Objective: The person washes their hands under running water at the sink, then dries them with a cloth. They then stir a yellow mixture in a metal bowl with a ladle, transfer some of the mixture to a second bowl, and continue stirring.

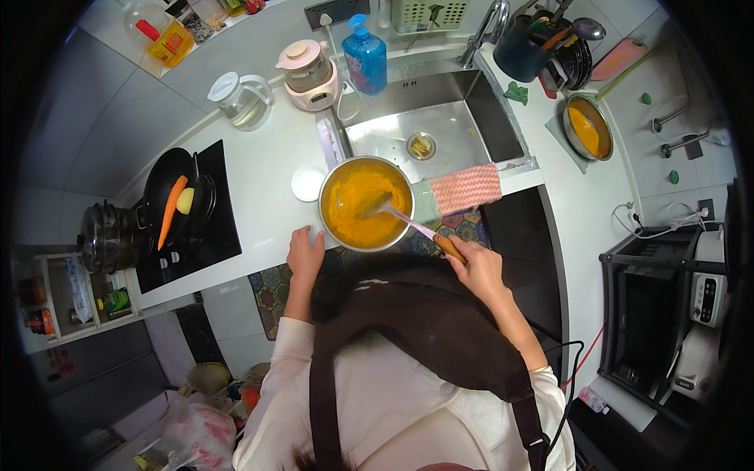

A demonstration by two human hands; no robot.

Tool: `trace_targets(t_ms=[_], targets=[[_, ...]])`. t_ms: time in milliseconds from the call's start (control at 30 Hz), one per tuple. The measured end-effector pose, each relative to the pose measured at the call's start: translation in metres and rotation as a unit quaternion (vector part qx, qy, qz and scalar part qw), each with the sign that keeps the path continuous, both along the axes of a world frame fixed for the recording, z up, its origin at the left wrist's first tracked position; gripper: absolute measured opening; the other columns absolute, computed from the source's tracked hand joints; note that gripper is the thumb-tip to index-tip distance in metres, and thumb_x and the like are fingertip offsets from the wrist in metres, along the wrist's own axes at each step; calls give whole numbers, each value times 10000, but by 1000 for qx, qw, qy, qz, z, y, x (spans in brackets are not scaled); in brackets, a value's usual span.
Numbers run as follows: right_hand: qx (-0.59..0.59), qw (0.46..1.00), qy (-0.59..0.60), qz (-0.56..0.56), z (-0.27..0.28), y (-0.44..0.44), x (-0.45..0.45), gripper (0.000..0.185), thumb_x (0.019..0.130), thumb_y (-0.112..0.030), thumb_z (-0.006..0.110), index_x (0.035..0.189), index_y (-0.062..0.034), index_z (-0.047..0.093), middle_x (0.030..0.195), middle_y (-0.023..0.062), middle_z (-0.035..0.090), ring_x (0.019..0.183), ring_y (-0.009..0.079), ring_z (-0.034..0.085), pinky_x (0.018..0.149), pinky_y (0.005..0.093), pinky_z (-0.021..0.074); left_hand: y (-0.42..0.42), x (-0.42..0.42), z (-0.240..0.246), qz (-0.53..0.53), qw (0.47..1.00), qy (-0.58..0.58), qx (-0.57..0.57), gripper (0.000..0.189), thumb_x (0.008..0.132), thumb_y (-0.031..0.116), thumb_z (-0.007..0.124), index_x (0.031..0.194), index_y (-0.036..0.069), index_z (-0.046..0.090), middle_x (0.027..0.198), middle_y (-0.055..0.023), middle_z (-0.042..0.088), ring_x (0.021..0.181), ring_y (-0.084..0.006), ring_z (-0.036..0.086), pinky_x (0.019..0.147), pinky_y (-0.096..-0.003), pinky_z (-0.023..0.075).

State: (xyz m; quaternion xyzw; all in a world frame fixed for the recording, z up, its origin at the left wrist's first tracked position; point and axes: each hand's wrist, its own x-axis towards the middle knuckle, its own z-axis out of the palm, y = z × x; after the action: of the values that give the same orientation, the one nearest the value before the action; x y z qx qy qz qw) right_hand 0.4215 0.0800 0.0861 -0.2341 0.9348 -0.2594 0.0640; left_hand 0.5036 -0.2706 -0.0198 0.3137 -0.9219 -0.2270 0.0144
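My right hand grips the wooden handle of a metal-necked utensil, likely a turner or ladle. Its head is sunk in a thick orange-yellow mash, so its shape is partly hidden. A round stainless steel bowl contains the mash and sits at the counter's front edge, by the sink's near left corner. Just left of the bowl, at the counter edge, is my left hand. It holds nothing, thumb and fingers apart. Beside the bowl lies a small white round lid or dish.
The steel sink has peelings in its drain. A red-and-white patterned cloth drapes over its front rim. On the left hob, a black wok appears with a carrot and a yellow piece. Another mash bowl stands right.
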Motion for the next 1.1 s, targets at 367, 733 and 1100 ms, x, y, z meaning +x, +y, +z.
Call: trace_targets(t_ms=[367, 733, 1100], targets=[[-77, 991, -76, -76, -19, 16, 10, 364, 786, -252, 703, 1121, -114, 660, 845, 128, 663, 744, 320, 635, 664, 384, 502, -3, 0, -7, -8, 996, 89, 26, 572, 875, 259, 594, 1336, -9, 388, 1372, -251, 372, 1233, -414, 423, 975, -448, 410], [-414, 747, -497, -153, -13, 64, -9, 298, 919, -228, 588, 1087, 13, 640, 657, 5, 544, 510, 46, 434, 441, 203, 319, -7, -30, -7, -28, 998, 59, 13, 677, 855, 274, 611, 1381, -43, 327, 1413, -322, 268, 1282, -455, 351, 1031, -446, 361], [-590, 622, -451, -249, -7, 175, -97, 433, 982, -363, 457, 1150, 19, 572, 556, -32, 414, 373, 24, 273, 357, 185, 208, 90, -110, 15, -110, 962, 227, 108, 425, 903, 87, 531, 1310, -1, 448, 1338, -195, 421, 1026, -276, 565, 800, -334, 501]])
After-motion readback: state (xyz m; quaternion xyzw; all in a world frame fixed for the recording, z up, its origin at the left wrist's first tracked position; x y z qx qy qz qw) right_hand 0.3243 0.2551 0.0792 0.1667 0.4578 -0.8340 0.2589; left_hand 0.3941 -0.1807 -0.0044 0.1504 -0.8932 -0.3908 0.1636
